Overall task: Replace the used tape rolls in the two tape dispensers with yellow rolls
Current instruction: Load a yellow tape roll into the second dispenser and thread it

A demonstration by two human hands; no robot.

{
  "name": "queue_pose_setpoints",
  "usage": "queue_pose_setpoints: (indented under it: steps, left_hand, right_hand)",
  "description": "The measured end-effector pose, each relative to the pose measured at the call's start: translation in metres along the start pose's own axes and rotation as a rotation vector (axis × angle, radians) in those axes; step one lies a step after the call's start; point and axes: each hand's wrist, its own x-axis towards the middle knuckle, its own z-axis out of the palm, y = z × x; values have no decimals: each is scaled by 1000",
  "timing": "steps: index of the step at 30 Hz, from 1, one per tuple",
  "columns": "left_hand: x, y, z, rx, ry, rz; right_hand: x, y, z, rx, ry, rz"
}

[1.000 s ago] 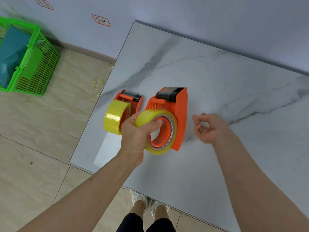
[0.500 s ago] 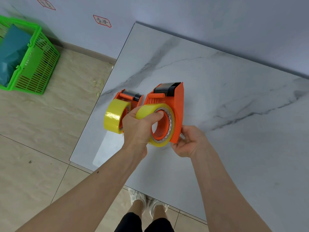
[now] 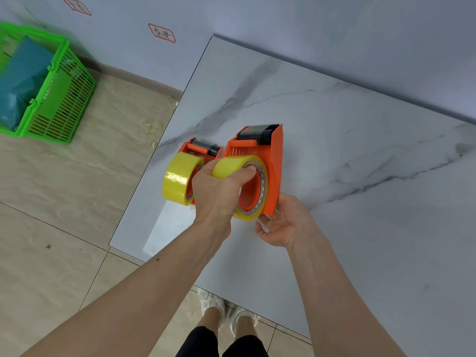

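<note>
On the table (image 3: pixel 334 150), the left hand (image 3: pixel 219 191) is clamping its grip on the yellow roll (image 3: pixel 231 163) seated in the larger dispenser (image 3: pixel 273 161). The right hand (image 3: pixel 286 225), beside that dispenser's base, is pinching a tape end (image 3: pixel 264 226).

A plain indoor work corner, more office or workroom than home: a grey marble-look desk (image 3: pixel 347 140) pushed against a bare pale wall (image 3: pixel 309 27), beige tiled floor (image 3: pixel 64 202) with scraps on it, red-bordered handwritten labels (image 3: pixel 161 33) stuck to the wall, and a green plastic basket (image 3: pixel 61 99) holding blue material beside the wall.
</note>
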Motion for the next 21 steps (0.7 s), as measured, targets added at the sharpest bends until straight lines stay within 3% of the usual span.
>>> queue_pose_setpoints:
  steps: [9,21]
  left_hand:
    - [4,5,6,9,55,-20]
    - [-11,7,16,239,99,84]
  right_hand:
    - [-5,19,9,-117,-84,-261]
    - [-4,45,4,-279,48,-543]
